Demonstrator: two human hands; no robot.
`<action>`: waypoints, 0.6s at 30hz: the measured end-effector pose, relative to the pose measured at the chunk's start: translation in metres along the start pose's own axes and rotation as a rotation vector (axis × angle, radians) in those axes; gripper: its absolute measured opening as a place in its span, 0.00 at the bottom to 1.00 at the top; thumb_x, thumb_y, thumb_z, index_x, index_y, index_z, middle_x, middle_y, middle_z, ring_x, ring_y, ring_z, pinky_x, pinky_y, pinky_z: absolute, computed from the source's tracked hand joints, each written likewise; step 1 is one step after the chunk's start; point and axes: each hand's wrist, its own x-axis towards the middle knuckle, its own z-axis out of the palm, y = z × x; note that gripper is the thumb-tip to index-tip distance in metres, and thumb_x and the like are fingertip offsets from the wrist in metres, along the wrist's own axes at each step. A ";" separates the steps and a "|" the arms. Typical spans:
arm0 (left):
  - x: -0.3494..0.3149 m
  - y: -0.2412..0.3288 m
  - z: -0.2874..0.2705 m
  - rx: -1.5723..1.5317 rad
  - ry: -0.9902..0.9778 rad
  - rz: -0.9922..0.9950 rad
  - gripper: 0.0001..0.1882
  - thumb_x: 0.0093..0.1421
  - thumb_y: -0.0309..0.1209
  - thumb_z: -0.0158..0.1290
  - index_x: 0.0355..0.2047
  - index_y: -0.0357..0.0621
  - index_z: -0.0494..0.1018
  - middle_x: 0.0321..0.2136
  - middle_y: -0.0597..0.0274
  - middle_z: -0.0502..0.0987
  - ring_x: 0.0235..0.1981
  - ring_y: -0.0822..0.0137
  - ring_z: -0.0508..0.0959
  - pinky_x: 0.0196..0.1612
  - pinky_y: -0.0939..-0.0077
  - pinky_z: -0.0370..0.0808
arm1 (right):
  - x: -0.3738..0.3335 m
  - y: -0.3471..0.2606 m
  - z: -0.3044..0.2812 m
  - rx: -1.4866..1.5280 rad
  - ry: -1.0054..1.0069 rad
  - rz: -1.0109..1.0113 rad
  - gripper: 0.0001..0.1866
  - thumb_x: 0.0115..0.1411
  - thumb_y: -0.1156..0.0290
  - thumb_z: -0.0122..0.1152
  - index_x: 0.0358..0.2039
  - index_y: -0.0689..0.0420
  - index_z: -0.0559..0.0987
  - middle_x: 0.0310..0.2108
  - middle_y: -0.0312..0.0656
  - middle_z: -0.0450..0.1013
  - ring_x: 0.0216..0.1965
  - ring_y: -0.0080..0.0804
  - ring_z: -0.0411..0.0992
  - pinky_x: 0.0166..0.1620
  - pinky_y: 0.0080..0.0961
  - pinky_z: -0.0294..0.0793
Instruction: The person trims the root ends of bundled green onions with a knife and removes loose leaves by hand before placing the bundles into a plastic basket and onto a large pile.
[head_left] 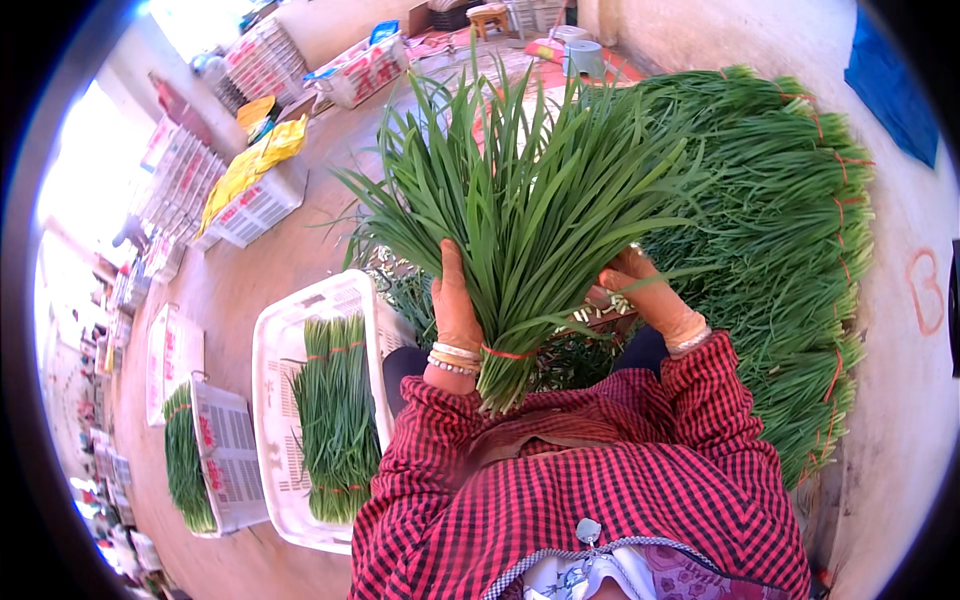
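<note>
Upright in front of me stands a large bunch of garlic chives (520, 215), its long flat green leaves fanned out at the top. A red band (508, 352) circles it near the cut stem ends, which point down toward my lap. My left hand (456, 308) grips the bunch from the left, thumb up along the leaves and the other fingers hidden behind. On the other side, my right hand (652, 292) is curled at the leaves, its fingertips partly covered by them. Both wrists wear bands or bracelets.
Beside my left knee sits a white plastic crate (268, 400) holding banded chive bundles (335, 430). Another crate (228, 455) with chives stands farther left. A long pile of banded chives (770, 250) lies along the right wall. A yellow-covered crate (262, 205) and a stool (583, 60) are farther back.
</note>
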 end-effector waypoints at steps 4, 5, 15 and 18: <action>0.005 0.011 -0.005 -0.307 -0.119 -0.002 0.30 0.69 0.53 0.42 0.60 0.44 0.67 0.55 0.58 0.74 0.54 0.57 0.75 0.58 0.59 0.72 | -0.018 0.019 -0.002 0.078 -0.033 0.161 0.26 0.67 0.67 0.57 0.63 0.62 0.66 0.54 0.44 0.73 0.56 0.30 0.71 0.58 0.26 0.69; 0.009 0.015 -0.006 -0.415 -0.160 -0.005 0.29 0.70 0.53 0.42 0.60 0.46 0.67 0.55 0.58 0.74 0.55 0.56 0.74 0.59 0.57 0.71 | -0.020 0.019 -0.004 0.129 -0.028 0.211 0.25 0.67 0.67 0.57 0.62 0.62 0.67 0.53 0.43 0.74 0.56 0.29 0.71 0.58 0.26 0.68; 0.034 -0.054 0.011 -1.486 -0.532 -0.433 0.27 0.70 0.48 0.38 0.60 0.43 0.67 0.59 0.57 0.71 0.60 0.56 0.69 0.67 0.57 0.60 | 0.003 0.055 0.050 -0.422 0.026 -0.326 0.39 0.63 0.54 0.61 0.68 0.57 0.57 0.68 0.43 0.55 0.69 0.37 0.51 0.68 0.39 0.54; -0.011 -0.070 0.032 -1.112 -0.364 -0.560 0.28 0.70 0.49 0.39 0.60 0.42 0.67 0.57 0.56 0.73 0.59 0.56 0.70 0.64 0.58 0.63 | 0.017 0.042 0.045 0.207 0.291 -0.256 0.33 0.63 0.54 0.61 0.62 0.58 0.65 0.60 0.40 0.64 0.61 0.32 0.62 0.62 0.34 0.61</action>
